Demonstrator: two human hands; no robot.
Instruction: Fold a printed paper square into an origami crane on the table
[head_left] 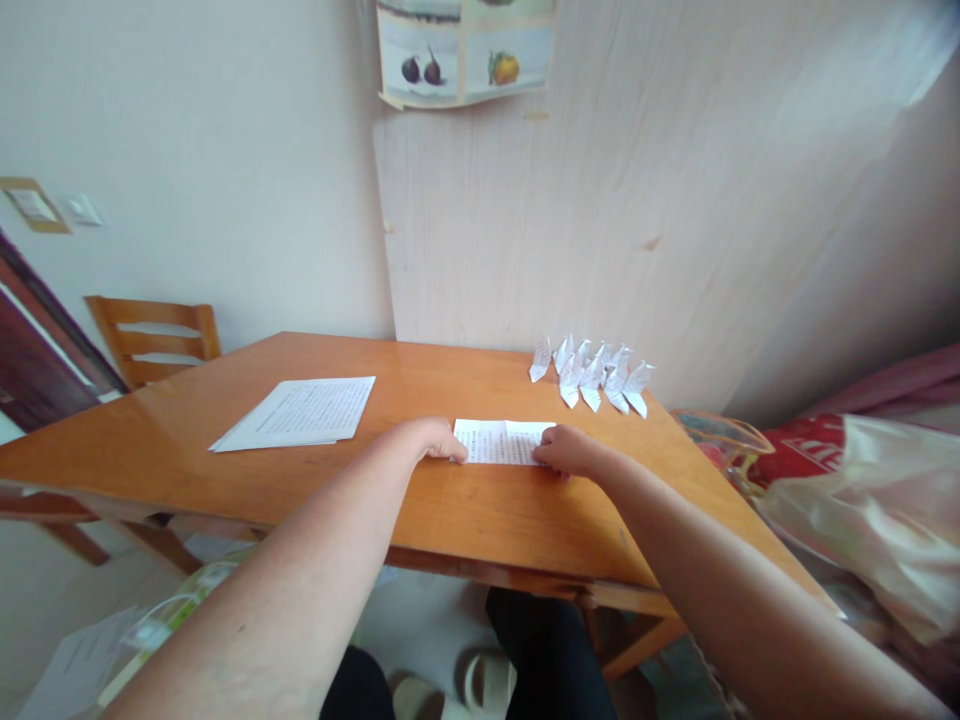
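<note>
Wooden surface (480, 515) carries all the paper. Printed sheets (300, 415) lie stacked at left, well apart. Printed strip (499, 442) lies in front of the person. Left hand (439, 440): grip holding its left end. Right hand (568, 452): grip holding its right end. Folded paper pieces (571, 382) sit beyond, rightward. Risks: uneven pull could skew or tear the strip; a stray right-hand sweep could topple the pieces.

The left hand (441, 440) and right hand (566, 451) touch opposite ends of a printed sheet (499, 443) on the bench (480, 515), near folded papers (592, 378).
</note>
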